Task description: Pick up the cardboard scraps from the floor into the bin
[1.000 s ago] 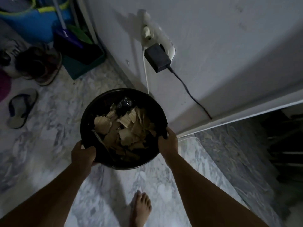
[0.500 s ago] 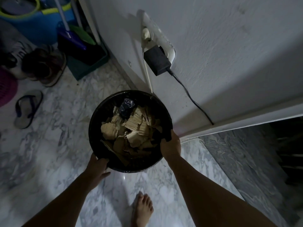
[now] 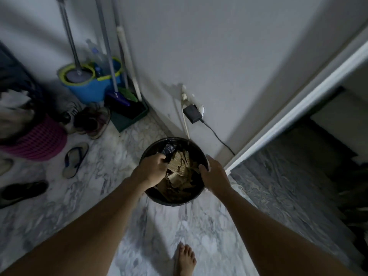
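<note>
- The left hand (image 3: pixel 153 169) dips into the bin (image 3: pixel 175 203); its fingertips are lost among the cardboard scraps (image 3: pixel 182 166), so its grip is unclear.
- The right hand (image 3: pixel 214 173) grips and hides the bin's right rim.
- A bare foot (image 3: pixel 184 259) is cut off by the bottom edge.
- The pink basket (image 3: pixel 37 144) is blurred and cut off at the left.

Cardboard scraps (image 3: pixel 180 170) in bin (image 3: pixel 175 202), bin beside wall (image 3: pixel 219 56), slipper (image 3: pixel 75 159) left

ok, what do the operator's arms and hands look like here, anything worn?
Left forearm and right forearm are bare to the frame edge, no sleeves in view. Left hand and right hand: no gloves, watch or rings visible, though light is dim.
</note>
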{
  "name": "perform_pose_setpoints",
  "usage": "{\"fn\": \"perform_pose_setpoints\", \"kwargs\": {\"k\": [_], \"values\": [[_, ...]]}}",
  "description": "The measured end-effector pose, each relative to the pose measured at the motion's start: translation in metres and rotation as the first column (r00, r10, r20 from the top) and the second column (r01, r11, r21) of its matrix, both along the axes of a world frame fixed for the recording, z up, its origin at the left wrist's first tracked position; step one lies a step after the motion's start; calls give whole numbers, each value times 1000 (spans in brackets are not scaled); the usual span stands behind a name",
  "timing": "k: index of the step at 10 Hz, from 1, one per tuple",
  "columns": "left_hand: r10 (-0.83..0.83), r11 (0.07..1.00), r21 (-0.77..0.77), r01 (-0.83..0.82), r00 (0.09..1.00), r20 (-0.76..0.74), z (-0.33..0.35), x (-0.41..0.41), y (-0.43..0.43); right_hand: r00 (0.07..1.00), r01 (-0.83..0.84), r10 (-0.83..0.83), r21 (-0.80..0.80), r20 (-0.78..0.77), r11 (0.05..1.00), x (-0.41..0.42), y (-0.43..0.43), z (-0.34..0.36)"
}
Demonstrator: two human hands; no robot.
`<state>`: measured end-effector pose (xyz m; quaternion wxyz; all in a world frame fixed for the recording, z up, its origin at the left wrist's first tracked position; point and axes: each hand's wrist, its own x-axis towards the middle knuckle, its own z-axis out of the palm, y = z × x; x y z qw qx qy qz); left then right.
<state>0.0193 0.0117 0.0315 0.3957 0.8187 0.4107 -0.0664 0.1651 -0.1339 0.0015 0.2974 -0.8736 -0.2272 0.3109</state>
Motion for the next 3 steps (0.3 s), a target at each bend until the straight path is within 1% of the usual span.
{"fn": "perform_pose_setpoints", "kwargs": {"k": [2,3], "values": [[-30,990,142,22,998,59,185,-47,-18,981,-121,100,125,164,985,-43,0,195],[27,969,237,-71,982,186,277,-82,-33,962,-163,112,194,249,967,-77,-13,300]]}}
